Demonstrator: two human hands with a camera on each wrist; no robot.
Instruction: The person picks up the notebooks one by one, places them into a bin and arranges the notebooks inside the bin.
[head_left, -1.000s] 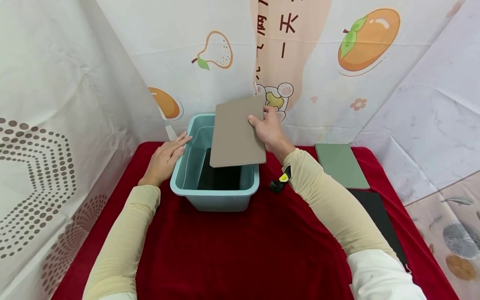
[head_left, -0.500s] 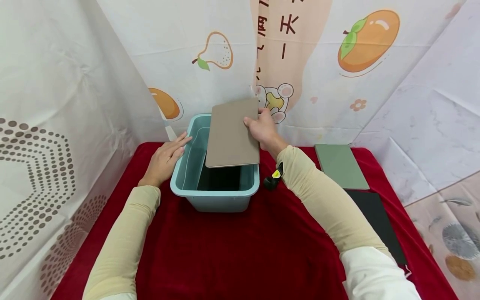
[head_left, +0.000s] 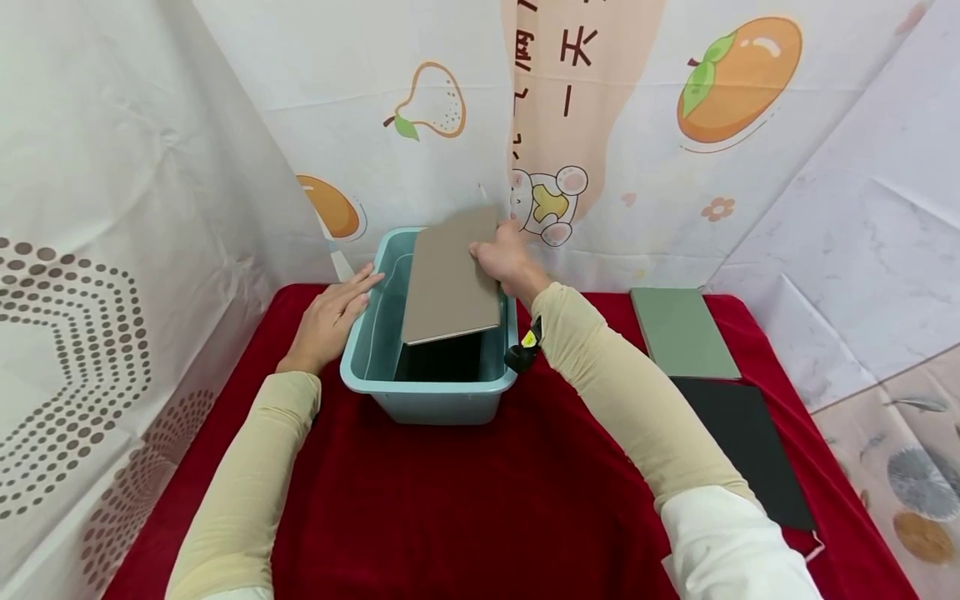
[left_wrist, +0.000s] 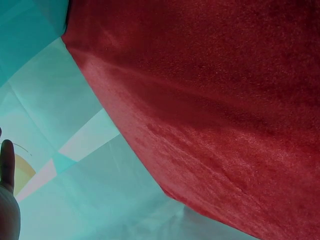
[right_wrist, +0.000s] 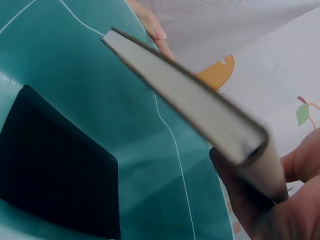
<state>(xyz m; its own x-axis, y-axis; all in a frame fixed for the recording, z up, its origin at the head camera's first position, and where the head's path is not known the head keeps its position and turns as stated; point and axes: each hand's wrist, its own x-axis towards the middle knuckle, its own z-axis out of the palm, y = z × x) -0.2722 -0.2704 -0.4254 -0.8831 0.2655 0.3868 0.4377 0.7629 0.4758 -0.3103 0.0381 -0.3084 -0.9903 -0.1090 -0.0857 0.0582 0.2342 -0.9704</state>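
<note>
My right hand [head_left: 510,258] holds a taupe hardcover book [head_left: 453,283] by its right side, thumb on the cover. The book hangs tilted over the light blue plastic tub [head_left: 427,387]. In the right wrist view, the white page edges of the book [right_wrist: 190,97] face the camera, with the right hand [right_wrist: 295,205] at its spine end. A flat black rectangular thing [right_wrist: 60,165] lies on the tub's floor. My left hand [head_left: 324,321] rests on the tub's left rim, fingers straight. Only a sliver of the left hand [left_wrist: 7,205] shows in the left wrist view.
A green book [head_left: 684,333] and a black book-like thing [head_left: 750,450] lie on the red cloth [head_left: 450,500] at the right. Behind the tub hangs a white printed curtain [head_left: 337,100]. A small black device [head_left: 521,354] is strapped at the right wrist.
The right hand has moved left and slightly down with the taupe book, which now tilts more and sits farther over the tub. The left hand has stayed on the rim.
</note>
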